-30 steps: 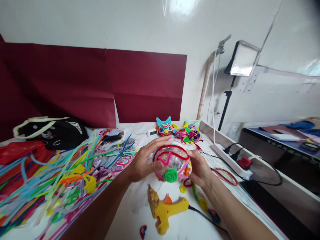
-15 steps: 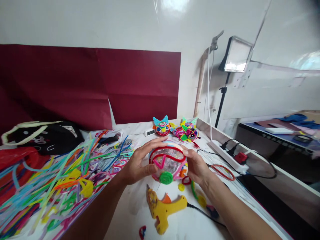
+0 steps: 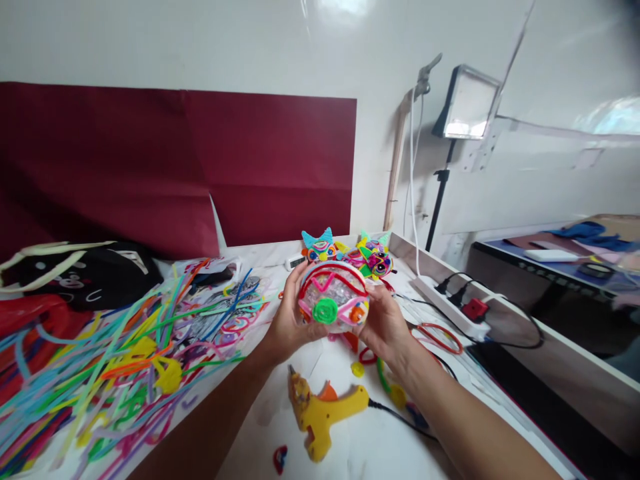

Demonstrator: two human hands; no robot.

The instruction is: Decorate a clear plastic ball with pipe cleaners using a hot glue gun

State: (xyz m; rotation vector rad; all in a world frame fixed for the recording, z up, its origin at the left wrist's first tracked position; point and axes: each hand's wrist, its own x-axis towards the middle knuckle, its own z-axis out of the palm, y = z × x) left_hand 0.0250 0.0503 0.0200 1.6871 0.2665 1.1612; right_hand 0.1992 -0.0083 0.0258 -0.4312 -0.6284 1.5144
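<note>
A rounded pipe-cleaner craft piece [image 3: 337, 297] is held up between both hands. It has a silvery middle, red and pink pipe-cleaner lines, a green coil at the front and an orange dot at its right. My left hand [image 3: 291, 319] wraps its left side, with the thumb under the lower edge. My right hand [image 3: 387, 327] grips the right side; some of its fingers are hidden behind the piece. Below them, a yellow hot glue gun [image 3: 325, 413] lies on the white tabletop [image 3: 250, 427]. A small yellow coil [image 3: 357, 369] lies beside the right wrist.
Many loose pipe cleaners [image 3: 145, 353] cover the left side. Two finished-looking colourful craft heads, one with blue ears [image 3: 320, 247] and one with green ears [image 3: 374, 257], stand behind. A power strip [image 3: 453, 308], cables and red-handled scissors [image 3: 440, 338] lie at right.
Both hands have lifted the craft piece and tilted it, so its green coil sits higher. My left fingers have shifted from its top to its side. The view has moved slightly.
</note>
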